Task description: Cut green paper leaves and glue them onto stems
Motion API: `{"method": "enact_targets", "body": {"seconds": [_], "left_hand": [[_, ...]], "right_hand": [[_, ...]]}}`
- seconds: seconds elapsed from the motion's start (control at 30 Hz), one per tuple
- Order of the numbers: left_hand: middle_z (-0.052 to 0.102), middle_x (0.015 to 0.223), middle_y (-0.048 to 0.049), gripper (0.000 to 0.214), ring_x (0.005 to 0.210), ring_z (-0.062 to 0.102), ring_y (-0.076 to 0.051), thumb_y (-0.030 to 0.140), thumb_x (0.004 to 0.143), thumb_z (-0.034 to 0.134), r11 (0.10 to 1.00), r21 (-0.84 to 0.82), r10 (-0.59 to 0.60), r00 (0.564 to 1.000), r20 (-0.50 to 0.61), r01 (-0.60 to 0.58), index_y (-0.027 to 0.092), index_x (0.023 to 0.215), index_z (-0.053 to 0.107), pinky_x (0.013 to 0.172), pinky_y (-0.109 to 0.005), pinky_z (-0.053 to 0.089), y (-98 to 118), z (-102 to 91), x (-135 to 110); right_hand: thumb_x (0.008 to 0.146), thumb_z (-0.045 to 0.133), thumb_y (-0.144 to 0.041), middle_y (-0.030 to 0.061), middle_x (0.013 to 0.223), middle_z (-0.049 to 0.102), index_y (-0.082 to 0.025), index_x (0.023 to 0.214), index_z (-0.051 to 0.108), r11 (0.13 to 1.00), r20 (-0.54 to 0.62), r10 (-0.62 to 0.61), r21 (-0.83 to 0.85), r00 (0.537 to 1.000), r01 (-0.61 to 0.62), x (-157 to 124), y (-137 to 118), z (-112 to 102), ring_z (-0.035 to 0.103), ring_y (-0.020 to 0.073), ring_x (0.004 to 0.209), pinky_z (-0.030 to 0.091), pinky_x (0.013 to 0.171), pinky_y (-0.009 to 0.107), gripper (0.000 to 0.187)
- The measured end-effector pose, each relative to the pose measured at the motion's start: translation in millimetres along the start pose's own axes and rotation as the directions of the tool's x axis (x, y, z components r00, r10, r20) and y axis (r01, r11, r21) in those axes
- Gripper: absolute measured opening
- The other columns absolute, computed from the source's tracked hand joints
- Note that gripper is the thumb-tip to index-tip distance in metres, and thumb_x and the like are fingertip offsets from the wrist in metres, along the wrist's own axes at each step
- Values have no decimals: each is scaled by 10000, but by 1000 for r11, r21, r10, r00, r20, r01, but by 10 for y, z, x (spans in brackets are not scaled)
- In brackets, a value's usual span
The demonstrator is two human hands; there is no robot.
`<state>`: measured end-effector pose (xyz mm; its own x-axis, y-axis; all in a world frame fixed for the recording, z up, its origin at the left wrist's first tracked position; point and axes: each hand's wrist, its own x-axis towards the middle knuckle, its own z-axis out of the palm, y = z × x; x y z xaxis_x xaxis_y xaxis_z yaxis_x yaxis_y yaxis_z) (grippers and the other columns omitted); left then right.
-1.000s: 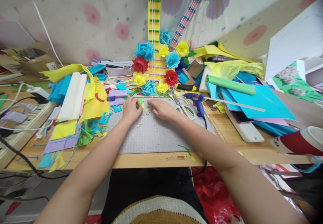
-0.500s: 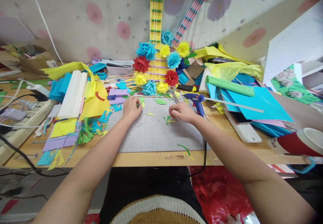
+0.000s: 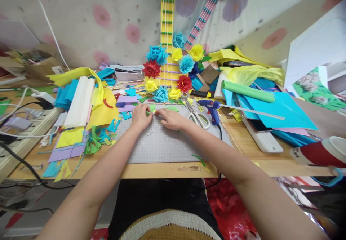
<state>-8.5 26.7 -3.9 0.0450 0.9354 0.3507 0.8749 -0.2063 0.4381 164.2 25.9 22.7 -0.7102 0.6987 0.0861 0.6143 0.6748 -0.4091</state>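
At the back left of the grey cutting mat (image 3: pixel 162 150), my left hand (image 3: pixel 141 117) is closed on a small green paper leaf (image 3: pixel 152 108). My right hand (image 3: pixel 171 119) reaches to the same spot, its fingertips pinched at the leaf's right side; what they grip is too small to make out. A second green leaf (image 3: pixel 173 108) lies just behind my right hand. Scissors (image 3: pixel 198 117) rest to the right, beside a blue glue gun (image 3: pixel 212 110) with a long glue stick in its back.
A yellow paper guitar (image 3: pixel 167 34) with paper flowers stands behind the mat. Crepe paper rolls (image 3: pixel 78 103) and scraps lie left. On the right are blue sheets (image 3: pixel 278 110), a green roll (image 3: pixel 247 91) and a paper cup (image 3: pixel 321 151) near the edge. The glue gun's cord hangs over the front.
My right hand has moved left across the mat, from near the scissors to my left hand, uncovering the scissors. My left hand has stayed almost in place.
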Motion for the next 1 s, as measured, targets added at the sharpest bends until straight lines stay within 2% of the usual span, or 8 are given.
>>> {"method": "enact_targets", "body": {"seconds": [0.37,0.57,0.7,1.0], "left_hand": [[563,914,-70,133,944,511,-255,289,724,595,999,-24,-21,1000,20,22,212,751,489,799,-380,380,68,30,14],[554,914,-74,207,960,495,-263,328,701,644,999,10,-52,998,20,52,210,745,480,814,-385,355,118,61,73],[552,910,-62,195,951,494,-245,298,698,647,994,30,-102,995,17,102,211,744,478,821,-369,351,116,57,95],[561,913,-58,182,942,508,-242,310,720,638,991,54,-122,992,12,121,208,763,494,812,-364,358,61,70,94]], "right_hand": [[707,368,-38,59,1201,588,-175,1164,461,991,45,13,133,999,-19,-127,40,-74,524,157,1109,368,939,330,486],[692,368,-15,48,1198,596,-178,1156,476,993,58,-20,114,998,14,-129,36,-78,519,160,1115,351,962,332,504],[710,373,-29,60,1171,613,-163,1105,479,993,52,-16,118,999,10,-132,59,-90,539,165,1081,374,925,320,430],[731,374,-77,75,1148,609,-163,1106,488,998,40,57,-7,998,-57,-296,140,-165,552,184,1031,394,872,316,400]]}}
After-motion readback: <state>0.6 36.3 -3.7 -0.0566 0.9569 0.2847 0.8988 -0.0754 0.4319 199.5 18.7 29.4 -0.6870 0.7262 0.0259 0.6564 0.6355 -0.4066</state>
